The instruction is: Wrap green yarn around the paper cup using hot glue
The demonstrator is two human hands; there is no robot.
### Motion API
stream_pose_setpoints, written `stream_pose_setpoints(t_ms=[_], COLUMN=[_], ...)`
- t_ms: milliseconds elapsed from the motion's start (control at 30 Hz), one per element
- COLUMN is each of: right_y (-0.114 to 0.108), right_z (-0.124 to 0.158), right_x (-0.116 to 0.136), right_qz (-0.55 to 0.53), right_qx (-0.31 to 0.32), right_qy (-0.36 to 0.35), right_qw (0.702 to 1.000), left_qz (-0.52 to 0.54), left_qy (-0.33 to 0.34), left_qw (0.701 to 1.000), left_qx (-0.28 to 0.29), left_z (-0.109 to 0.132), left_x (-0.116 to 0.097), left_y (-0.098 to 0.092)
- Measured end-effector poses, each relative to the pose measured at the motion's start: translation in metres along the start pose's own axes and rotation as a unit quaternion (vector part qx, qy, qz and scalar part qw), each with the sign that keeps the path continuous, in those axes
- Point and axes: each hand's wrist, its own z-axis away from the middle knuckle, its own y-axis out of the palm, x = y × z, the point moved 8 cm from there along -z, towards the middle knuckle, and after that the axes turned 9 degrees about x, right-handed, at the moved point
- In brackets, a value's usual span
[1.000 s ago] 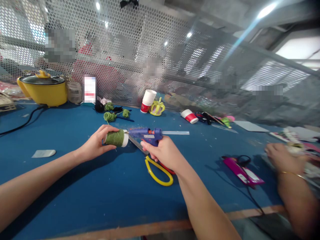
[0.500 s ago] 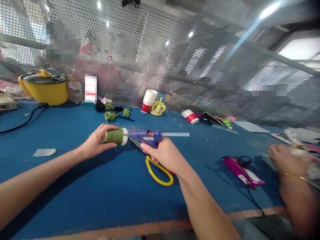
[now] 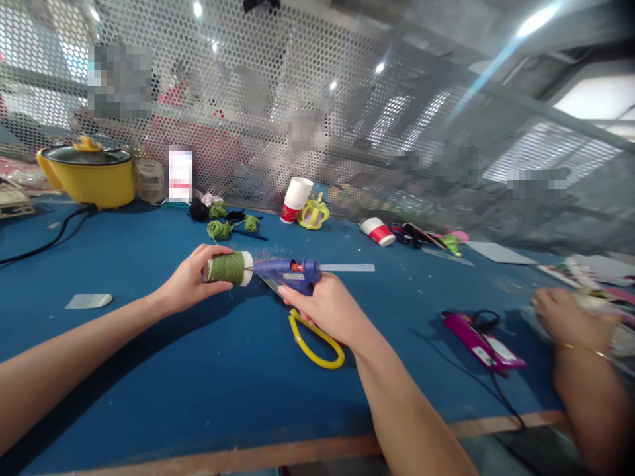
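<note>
Right hand [image 3: 330,304] grips glue gun [image 3: 280,268]

Tabletop [image 3: 163,410] lit from above, right edge blurred

Light is cast by a bright ceiling lamp [image 3: 538,20], from which a bluish streak [image 3: 489,74] is drawn. Soft shadow is thrown below the left hand [image 3: 191,284]. The right margin is stretched, and background patches [image 3: 119,80] are pixelated.

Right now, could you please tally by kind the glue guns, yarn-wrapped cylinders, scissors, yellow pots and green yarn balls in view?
Glue gun: 1
Yarn-wrapped cylinder: 1
Scissors: 1
Yellow pot: 1
Green yarn balls: 3
Total: 7
</note>
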Motion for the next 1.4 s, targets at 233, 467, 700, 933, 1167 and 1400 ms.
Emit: stream_pose_setpoints(t_ms=[233, 467, 700, 933, 1167, 1400], right_y=[-0.003, -0.005, -0.006, -0.006, -0.004, -0.002], right_z=[0.001, 0.001, -0.001, -0.001, 0.001, -0.001], right_x=[0.0, 0.002, 0.002, 0.002, 0.004, 0.005], right_qz=[-0.007, -0.01, -0.017, -0.006, 0.006, 0.014], right_qx=[-0.021, -0.039, -0.051, -0.05, -0.033, -0.015], right_qy=[0.028, 0.033, 0.041, 0.03, 0.009, 0.001], right_qw=[0.999, 0.999, 0.998, 0.998, 0.999, 1.0], left_qz=[-0.042, -0.076, -0.084, -0.066, -0.017, 0.032], left_qy=[0.056, 0.116, 0.13, 0.128, 0.035, -0.024], left_qw=[0.997, 0.99, 0.987, 0.989, 0.999, 0.999], left_qx=[0.019, 0.03, 0.033, 0.03, -0.001, -0.014], left_z=[0.002, 0.003, 0.005, 0.004, 0.001, 0.0], left_x=[-0.013, -0.025, -0.031, -0.031, -0.007, 0.006], left_y=[0.001, 0.003, 0.006, 0.004, 0.0, -0.001])
